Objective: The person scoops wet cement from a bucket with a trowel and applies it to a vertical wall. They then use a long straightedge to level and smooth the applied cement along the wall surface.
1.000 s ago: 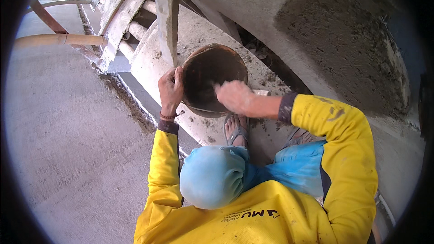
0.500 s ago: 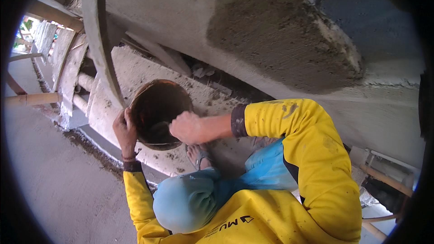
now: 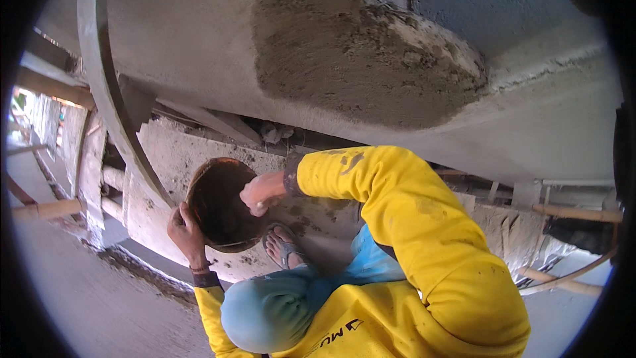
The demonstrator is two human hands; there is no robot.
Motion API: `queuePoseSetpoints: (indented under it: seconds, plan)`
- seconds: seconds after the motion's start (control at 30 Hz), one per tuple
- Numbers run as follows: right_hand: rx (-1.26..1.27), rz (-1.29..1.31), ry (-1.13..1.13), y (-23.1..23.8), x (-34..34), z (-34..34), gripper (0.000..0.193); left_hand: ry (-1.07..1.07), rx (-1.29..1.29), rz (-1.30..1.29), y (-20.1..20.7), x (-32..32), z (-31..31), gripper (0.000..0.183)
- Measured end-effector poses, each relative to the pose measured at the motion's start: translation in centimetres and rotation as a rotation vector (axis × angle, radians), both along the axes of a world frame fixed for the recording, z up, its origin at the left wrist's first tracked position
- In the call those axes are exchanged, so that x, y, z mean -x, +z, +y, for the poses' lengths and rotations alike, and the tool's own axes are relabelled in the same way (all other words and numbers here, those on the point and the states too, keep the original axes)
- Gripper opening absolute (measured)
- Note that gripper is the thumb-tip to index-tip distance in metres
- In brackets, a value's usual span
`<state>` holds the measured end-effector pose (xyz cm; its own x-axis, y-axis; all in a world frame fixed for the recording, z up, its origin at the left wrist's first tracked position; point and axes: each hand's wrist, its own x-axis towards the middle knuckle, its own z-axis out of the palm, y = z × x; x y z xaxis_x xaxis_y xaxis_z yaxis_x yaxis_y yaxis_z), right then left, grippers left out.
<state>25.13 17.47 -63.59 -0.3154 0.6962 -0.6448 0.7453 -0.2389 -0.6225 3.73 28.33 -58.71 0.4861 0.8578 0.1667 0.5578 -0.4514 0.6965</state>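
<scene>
A round, rust-brown bucket (image 3: 213, 182), dark inside, stands tilted on the dusty board beside my feet. My left hand (image 3: 187, 235) is closed on its near left rim. Over the right side of its mouth, my right hand (image 3: 261, 193) is closed in a fist, knuckles up. Whatever that fist holds is hidden by the hand and the shadow in the bucket. Greyish matter shows dimly at the bottom.
Ahead rises a grey wall with a dark, damp mortar patch (image 3: 311, 53). A curved pale plank (image 3: 109, 86) slants down to the bucket's left. The board (image 3: 152, 152) under me has gaps along the wall. Bamboo poles (image 3: 50, 210) cross at left.
The view has shifted, so the wall patch sits further left and the bucket lower. My right hand stays at the bucket's mouth, and my left hand keeps its hold on the rim.
</scene>
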Motion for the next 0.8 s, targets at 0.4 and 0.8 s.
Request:
queuePoseSetpoints:
  seconds: [0.4,0.8]
  plan:
    - [-0.503,-0.035,-0.169,1.2,0.3,-2.7,0.03,0.016,0.045,0.126,-1.2,0.9,3.6,0.044]
    - [-0.643,-0.456,-0.159,-1.3,0.9,-0.9,0.023,0.029,0.056,-0.006,-0.9,1.0,2.1,0.039]
